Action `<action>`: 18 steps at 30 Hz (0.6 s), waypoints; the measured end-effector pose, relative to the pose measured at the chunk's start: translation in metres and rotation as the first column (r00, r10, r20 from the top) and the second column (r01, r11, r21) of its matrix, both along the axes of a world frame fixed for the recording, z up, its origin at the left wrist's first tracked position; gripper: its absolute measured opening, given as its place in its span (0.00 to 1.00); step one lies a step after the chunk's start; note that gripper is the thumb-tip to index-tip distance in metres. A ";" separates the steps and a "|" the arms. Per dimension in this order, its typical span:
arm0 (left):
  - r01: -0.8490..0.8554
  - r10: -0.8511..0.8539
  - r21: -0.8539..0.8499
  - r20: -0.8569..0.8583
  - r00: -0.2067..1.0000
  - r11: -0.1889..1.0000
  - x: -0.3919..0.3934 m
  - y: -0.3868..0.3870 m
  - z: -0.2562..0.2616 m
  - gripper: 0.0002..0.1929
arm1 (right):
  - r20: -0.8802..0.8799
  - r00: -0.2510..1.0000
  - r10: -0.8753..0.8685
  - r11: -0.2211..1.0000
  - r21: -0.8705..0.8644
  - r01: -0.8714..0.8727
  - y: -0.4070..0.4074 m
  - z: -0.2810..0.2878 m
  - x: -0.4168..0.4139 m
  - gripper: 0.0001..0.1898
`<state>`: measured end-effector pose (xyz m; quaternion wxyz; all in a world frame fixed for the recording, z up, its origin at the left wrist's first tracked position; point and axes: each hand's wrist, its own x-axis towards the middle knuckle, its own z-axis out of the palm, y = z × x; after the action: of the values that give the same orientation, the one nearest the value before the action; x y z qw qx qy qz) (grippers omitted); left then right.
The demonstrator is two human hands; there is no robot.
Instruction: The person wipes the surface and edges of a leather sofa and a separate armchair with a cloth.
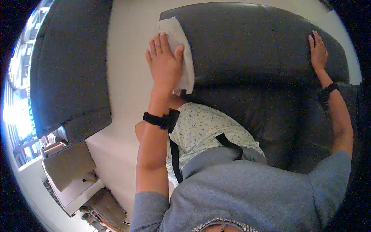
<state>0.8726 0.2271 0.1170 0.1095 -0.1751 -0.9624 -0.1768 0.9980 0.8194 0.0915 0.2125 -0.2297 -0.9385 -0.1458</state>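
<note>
My left hand (pixel 165 62) lies flat, palm down, on a white cloth (pixel 187 65) draped over the left end of a dark leather sofa's upper part (pixel 246 43). Its fingers are slightly spread and the thumb points toward the sofa. Far to the right, my right hand (pixel 318 53) rests on the same dark surface near its right end, with nothing visible in it. Both wrists wear black bands. Any part of the cloth under my left palm is hidden.
Below the upper part is a creased leather section (pixel 278 121). Another dark upholstered piece (pixel 72 58) stands at left across the pale floor (pixel 127 58). A brown chair (pixel 69 165), a white table (pixel 78 191) and a brown cushioned seat (pixel 105 206) are at lower left.
</note>
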 end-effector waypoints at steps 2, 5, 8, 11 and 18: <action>0.126 -0.134 -0.062 -0.135 0.982 0.990 0.005 0.034 0.009 0.41 | 0.015 1.000 -0.016 1.000 0.011 0.016 -0.005 0.003 0.001 0.31; 0.305 -0.310 -0.056 -0.138 0.941 0.951 0.027 0.106 0.009 0.41 | 0.032 0.998 -0.060 0.998 -0.022 0.061 -0.016 0.012 0.004 0.29; 0.481 -0.473 0.057 -0.115 0.874 0.875 0.050 0.171 0.013 0.43 | -0.015 1.000 -0.018 1.000 -0.011 0.017 -0.020 0.012 0.005 0.28; 0.610 -0.605 0.038 -0.094 0.790 0.791 0.079 0.212 0.020 0.46 | -0.052 0.998 0.021 1.000 -0.021 -0.022 -0.020 0.010 0.000 0.27; 0.659 -0.666 -0.116 -0.214 0.714 0.743 0.087 0.179 -0.007 0.47 | -0.065 0.998 0.017 0.999 -0.040 -0.020 -0.015 0.004 -0.001 0.28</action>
<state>0.9598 0.4061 0.1097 0.1526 -0.5297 -0.8176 -0.1664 0.9974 0.8042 0.0960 0.2393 -0.2299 -0.9360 -0.1171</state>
